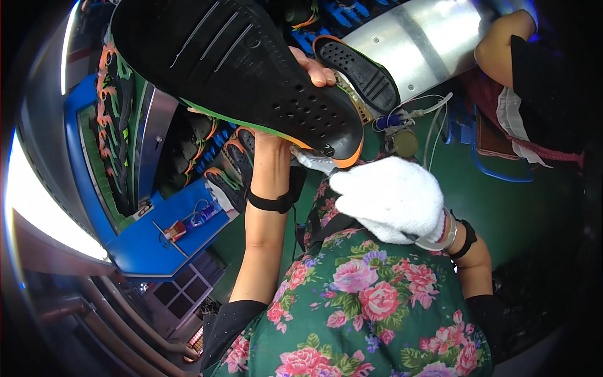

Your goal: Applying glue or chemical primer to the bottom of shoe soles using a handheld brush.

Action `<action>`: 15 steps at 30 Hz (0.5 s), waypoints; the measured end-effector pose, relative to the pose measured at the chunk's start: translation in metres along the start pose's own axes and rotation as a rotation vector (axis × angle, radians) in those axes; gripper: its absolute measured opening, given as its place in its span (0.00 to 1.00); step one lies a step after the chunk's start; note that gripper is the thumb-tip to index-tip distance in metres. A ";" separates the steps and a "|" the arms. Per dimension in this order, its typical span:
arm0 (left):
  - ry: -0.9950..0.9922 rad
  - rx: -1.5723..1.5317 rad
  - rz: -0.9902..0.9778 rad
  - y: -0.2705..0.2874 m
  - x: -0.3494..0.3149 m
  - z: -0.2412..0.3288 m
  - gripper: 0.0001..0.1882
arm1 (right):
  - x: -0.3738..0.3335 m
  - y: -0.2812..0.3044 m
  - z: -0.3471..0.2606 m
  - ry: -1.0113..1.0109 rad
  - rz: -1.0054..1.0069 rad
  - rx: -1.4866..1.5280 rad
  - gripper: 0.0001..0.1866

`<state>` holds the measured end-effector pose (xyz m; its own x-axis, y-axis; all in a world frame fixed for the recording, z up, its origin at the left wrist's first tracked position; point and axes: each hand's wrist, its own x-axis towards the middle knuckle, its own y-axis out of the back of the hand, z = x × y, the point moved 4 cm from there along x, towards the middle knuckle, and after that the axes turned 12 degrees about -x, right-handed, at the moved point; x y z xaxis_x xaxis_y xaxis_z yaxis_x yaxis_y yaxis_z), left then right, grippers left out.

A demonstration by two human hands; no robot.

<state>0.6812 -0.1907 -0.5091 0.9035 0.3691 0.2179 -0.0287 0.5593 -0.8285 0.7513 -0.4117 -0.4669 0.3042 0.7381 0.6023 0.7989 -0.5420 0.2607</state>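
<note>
A large black shoe sole (pixel 251 75) with an orange and green edge fills the upper left, tilted, its small-holed end toward me. My bare left hand (pixel 314 68) is wrapped round it from behind; the fingertips show over its far edge, and most of the hand is hidden. At the holed end, my right hand (pixel 389 200) in a white knitted glove is closed, with its fingers curled toward the orange rim. A shiny greyish piece (pixel 315 161) shows between glove and left wrist; whether the glove grips it, I cannot tell.
Another black sole (pixel 361 72) lies beyond, beside a silver metal panel (pixel 414 47). At left, a blue table (pixel 151 248) bears a small red item and a purple one. Several orange-edged shoe parts (pixel 113 119) stand in a rack. Another person's arm (pixel 505 50) is at the upper right.
</note>
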 end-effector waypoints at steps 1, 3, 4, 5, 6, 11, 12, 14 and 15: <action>-0.008 -0.012 0.004 0.000 0.000 -0.001 0.32 | 0.000 -0.002 0.000 0.000 -0.041 -0.017 0.16; 0.005 0.022 -0.001 -0.001 0.001 -0.004 0.28 | 0.001 -0.002 0.001 0.006 -0.063 -0.023 0.15; 0.012 0.039 -0.005 -0.002 0.002 -0.004 0.26 | 0.001 -0.002 0.002 0.018 -0.121 0.006 0.15; 0.015 0.041 -0.007 -0.002 0.004 -0.004 0.25 | 0.001 0.002 0.004 0.014 -0.073 -0.008 0.15; 0.017 0.042 -0.007 -0.002 0.006 -0.003 0.25 | 0.001 0.005 0.006 0.038 -0.071 -0.019 0.16; 0.002 0.065 -0.004 -0.002 0.010 -0.006 0.22 | 0.001 0.008 0.006 0.051 -0.046 -0.041 0.18; -0.004 0.067 -0.003 -0.002 0.010 -0.007 0.21 | 0.002 0.006 0.004 0.056 -0.047 -0.050 0.19; -0.017 0.072 -0.001 -0.002 0.010 -0.009 0.20 | 0.003 0.004 0.002 0.009 -0.040 -0.032 0.15; -0.024 0.074 0.001 -0.002 0.009 -0.009 0.20 | 0.003 0.005 0.003 -0.004 -0.023 -0.029 0.13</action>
<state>0.6938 -0.1955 -0.5097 0.8929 0.3870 0.2300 -0.0623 0.6122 -0.7882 0.7578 -0.4111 -0.4654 0.2880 0.7520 0.5928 0.7902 -0.5364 0.2965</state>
